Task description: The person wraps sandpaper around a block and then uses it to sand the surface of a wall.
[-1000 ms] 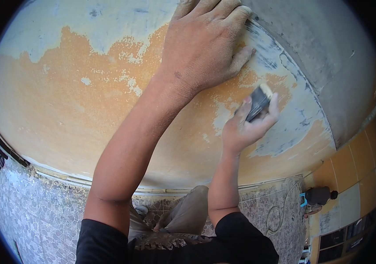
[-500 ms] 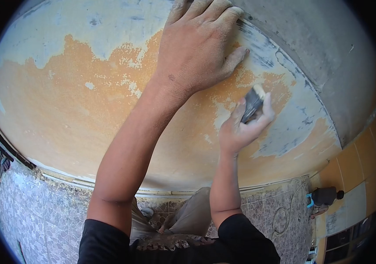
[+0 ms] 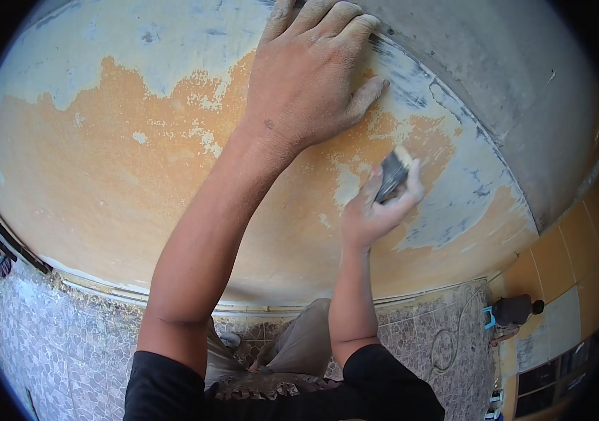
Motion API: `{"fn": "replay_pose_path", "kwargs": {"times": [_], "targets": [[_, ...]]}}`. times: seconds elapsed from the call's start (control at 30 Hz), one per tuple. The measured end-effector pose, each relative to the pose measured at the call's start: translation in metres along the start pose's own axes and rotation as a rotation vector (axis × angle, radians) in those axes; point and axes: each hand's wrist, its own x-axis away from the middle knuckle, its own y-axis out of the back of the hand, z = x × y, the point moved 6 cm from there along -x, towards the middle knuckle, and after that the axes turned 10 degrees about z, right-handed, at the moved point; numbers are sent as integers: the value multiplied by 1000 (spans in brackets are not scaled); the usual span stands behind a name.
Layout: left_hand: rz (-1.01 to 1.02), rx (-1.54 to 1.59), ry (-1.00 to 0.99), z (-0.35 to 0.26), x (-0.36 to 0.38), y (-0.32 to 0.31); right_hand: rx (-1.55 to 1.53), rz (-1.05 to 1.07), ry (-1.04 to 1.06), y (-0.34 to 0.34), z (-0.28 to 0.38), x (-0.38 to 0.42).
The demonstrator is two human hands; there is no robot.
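My left hand (image 3: 306,77), dusty with pale powder, lies spread on the upper part of the wall (image 3: 173,161), its fingertips at the top edge of the view. The wall shows orange paint with worn white and grey patches. Lower and to the right, my right hand (image 3: 380,210) grips a dark block (image 3: 392,175) with a pale end between thumb and fingers, close to the wall's surface. Whether the block touches the wall is hard to tell.
A grey surface (image 3: 496,84) borders the wall at the upper right. Patterned stone paving (image 3: 89,337) lies below, with a coiled hose (image 3: 443,351). Another person (image 3: 513,310) sits at the far right on a blue stool (image 3: 489,317). A dark metal frame (image 3: 5,231) stands left.
My right hand has moved slightly left and down with the block. My left hand stays on the wall, while the whole view has shifted a little.
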Motion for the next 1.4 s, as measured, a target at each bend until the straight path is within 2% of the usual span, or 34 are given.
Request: {"fn": "replay_pose_path", "kwargs": {"times": [0.07, 0.13, 0.27, 0.33, 0.43, 0.53, 0.57, 0.6, 0.67, 0.73, 0.8, 0.9, 0.93, 1.0, 1.07, 1.17, 1.27, 1.3, 1.4], "targets": [[-3, 2, -9, 1, 0, -1, 126, 5, 97, -7, -3, 70], [-13, 8, -10, 2, 0, -1, 86, 38, 46, -11, -21, 134], [28, 46, 8, 2, -1, 1, -78, 0, -3, -9, -6, 56], [28, 36, 9, 0, -1, 0, -241, 30, -114, -6, 1, 1], [25, 17, 19, 1, 0, 0, -206, 4, -110, -6, 13, -17], [27, 12, 15, 2, -1, -1, -46, -36, -29, -13, -2, 70], [32, 16, 15, 2, -1, -2, -52, -3, 9, -18, -15, 118], [33, 13, 14, 3, -1, -2, -58, 32, 49, -22, -5, 130], [14, -29, -10, 2, 1, -2, -53, 28, 23, -17, -16, 132], [50, 0, 4, 2, -1, 1, -76, -1, -45, -10, -9, 86], [73, 24, 25, 2, -1, -1, -127, 6, -14, -6, 1, 20], [39, -1, 15, 1, 0, -1, -145, 44, -86, -2, 15, -22], [51, 13, 22, 1, 0, -1, -118, 13, -90, -3, 7, -7], [52, 22, 19, 0, -2, 0, 59, 3, 76, -9, 8, 42], [62, 42, 18, 2, -1, 0, 119, 72, 149, -15, -8, 116], [57, 5, 9, 3, 1, -2, 27, 125, 71, -13, -15, 123], [83, 13, 19, 1, 0, 2, -46, -10, 15, -5, 5, 19], [79, 15, 18, 0, -1, 1, -63, 25, -32, -1, 18, -20], [90, 30, 27, 2, -1, 1, -79, 34, -52, -1, 26, -50]]}}
